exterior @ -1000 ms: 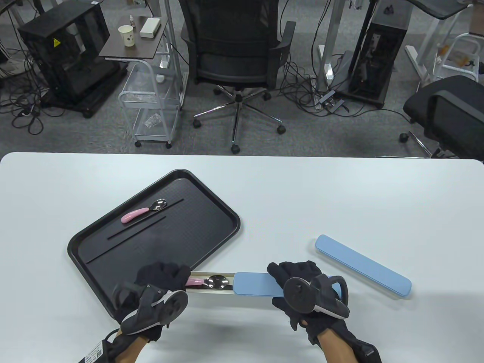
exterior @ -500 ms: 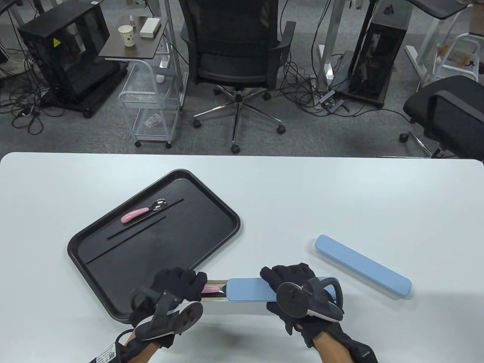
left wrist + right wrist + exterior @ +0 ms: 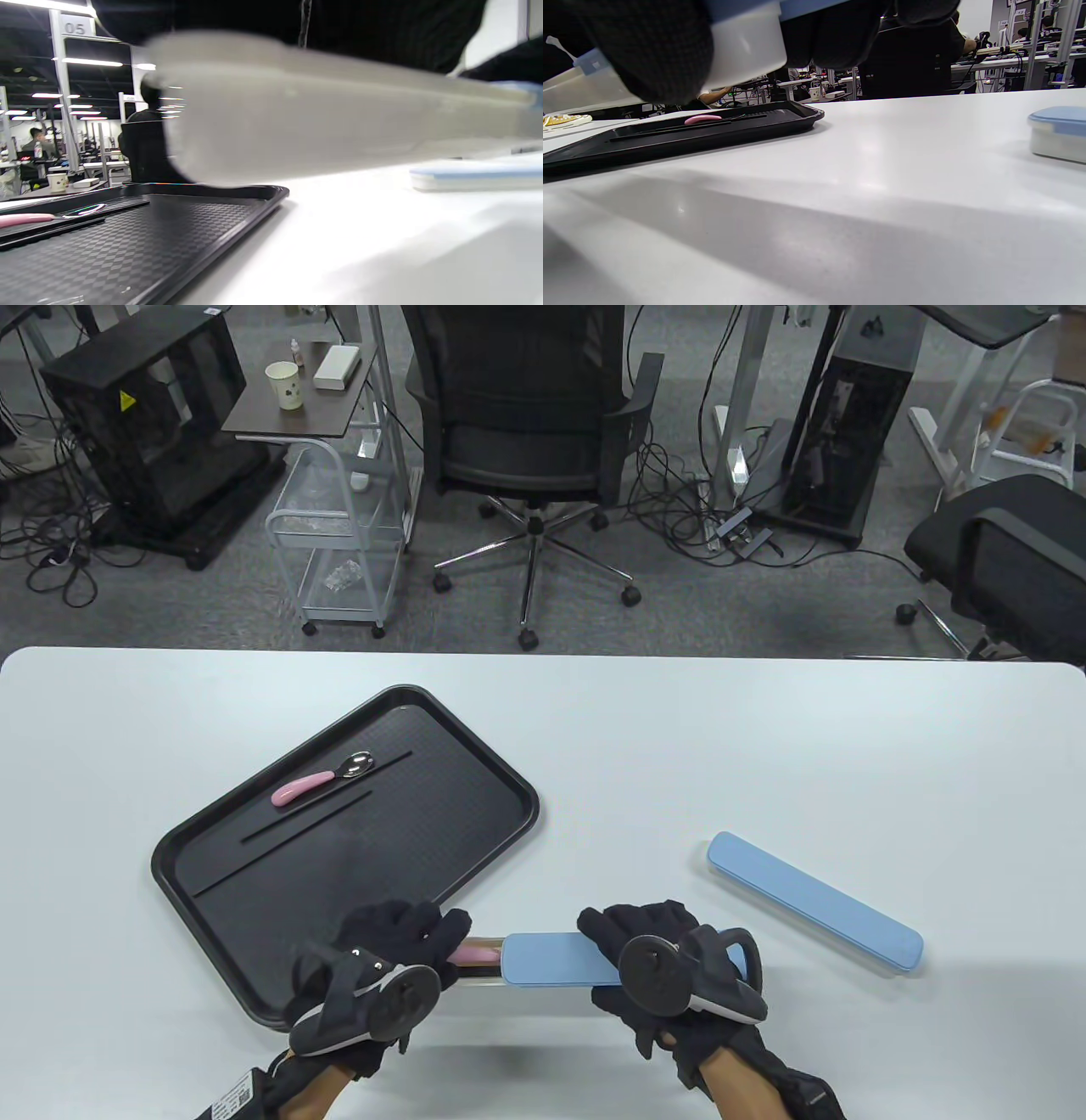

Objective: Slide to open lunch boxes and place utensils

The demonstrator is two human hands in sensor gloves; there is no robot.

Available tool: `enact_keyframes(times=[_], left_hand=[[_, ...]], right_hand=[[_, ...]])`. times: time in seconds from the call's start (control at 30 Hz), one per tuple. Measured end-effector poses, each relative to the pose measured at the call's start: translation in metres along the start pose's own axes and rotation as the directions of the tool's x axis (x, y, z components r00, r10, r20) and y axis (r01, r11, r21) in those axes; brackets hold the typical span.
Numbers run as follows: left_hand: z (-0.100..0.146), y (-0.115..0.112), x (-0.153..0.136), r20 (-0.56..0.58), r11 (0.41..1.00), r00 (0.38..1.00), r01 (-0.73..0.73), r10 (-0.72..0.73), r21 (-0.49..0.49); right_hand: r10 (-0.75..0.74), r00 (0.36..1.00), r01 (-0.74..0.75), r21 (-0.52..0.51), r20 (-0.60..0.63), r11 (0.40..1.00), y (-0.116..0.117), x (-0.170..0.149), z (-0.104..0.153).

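A long utensil box with a blue sliding lid (image 3: 551, 959) and a white base (image 3: 322, 127) is held above the table between both hands. My left hand (image 3: 399, 950) grips the base's left end. My right hand (image 3: 653, 967) grips the lidded right end, which also shows in the right wrist view (image 3: 742, 46). The lid leaves a short gap where a pink spoon handle (image 3: 475, 954) shows. A second, closed blue box (image 3: 814, 901) lies on the table at right. A black tray (image 3: 475, 848) holds a pink-handled spoon (image 3: 321, 779) and black chopsticks (image 3: 305, 821).
The white table's (image 3: 679, 746) far edge faces an office chair (image 3: 530, 432). The tray's near corner lies under my left hand. The second box lies about a hand's width right of my right hand.
The blue lid has slid left over the base, covering the spoon bowl and narrowing the gap. Both hands have moved closer together, the held box shifting slightly left.
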State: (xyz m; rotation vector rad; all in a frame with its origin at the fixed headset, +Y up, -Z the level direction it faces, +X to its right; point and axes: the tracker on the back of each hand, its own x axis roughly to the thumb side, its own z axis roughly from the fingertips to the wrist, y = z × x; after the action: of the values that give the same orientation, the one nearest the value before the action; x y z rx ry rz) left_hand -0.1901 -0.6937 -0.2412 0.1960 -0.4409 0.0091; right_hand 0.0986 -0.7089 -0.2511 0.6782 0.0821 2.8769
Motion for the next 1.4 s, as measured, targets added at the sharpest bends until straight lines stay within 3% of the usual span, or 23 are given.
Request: enact_keyframes(times=[0.1, 0.3, 0.47, 0.83, 1.13, 1.4], left_hand=[[0.004, 0.005, -0.025, -0.08, 0.996, 0.993, -0.084, 0.085, 0.017], [0.005, -0.009, -0.055, -0.135, 0.973, 0.971, -0.21, 0.197, -0.094], [-0.001, -0.015, -0.033, -0.034, 0.977, 0.988, -0.153, 0.15, -0.148], [-0.004, -0.015, 0.025, 0.165, 0.993, 0.986, -0.005, 0.025, -0.116], [0.0, -0.01, 0.042, 0.191, 0.998, 0.981, 0.03, -0.021, -0.046], [0.001, -0.001, 0.029, 0.154, 0.996, 0.984, -0.085, 0.088, -0.03]], right_hand=[[0.02, 1.0, -0.02, -0.015, -0.023, 1.0, -0.002, -0.006, 0.001], [-0.009, 0.999, 0.007, -0.054, -0.045, 0.999, -0.007, -0.015, 0.004], [0.001, 1.0, -0.002, -0.029, -0.027, 1.0, -0.004, -0.01, 0.002], [0.03, 0.998, -0.029, -0.021, 0.057, 0.999, 0.007, 0.025, -0.003], [0.074, 0.993, -0.066, -0.087, 0.091, 0.994, 0.007, 0.043, -0.002], [0.042, 0.998, -0.036, -0.099, 0.05, 0.994, 0.001, 0.029, -0.001]])
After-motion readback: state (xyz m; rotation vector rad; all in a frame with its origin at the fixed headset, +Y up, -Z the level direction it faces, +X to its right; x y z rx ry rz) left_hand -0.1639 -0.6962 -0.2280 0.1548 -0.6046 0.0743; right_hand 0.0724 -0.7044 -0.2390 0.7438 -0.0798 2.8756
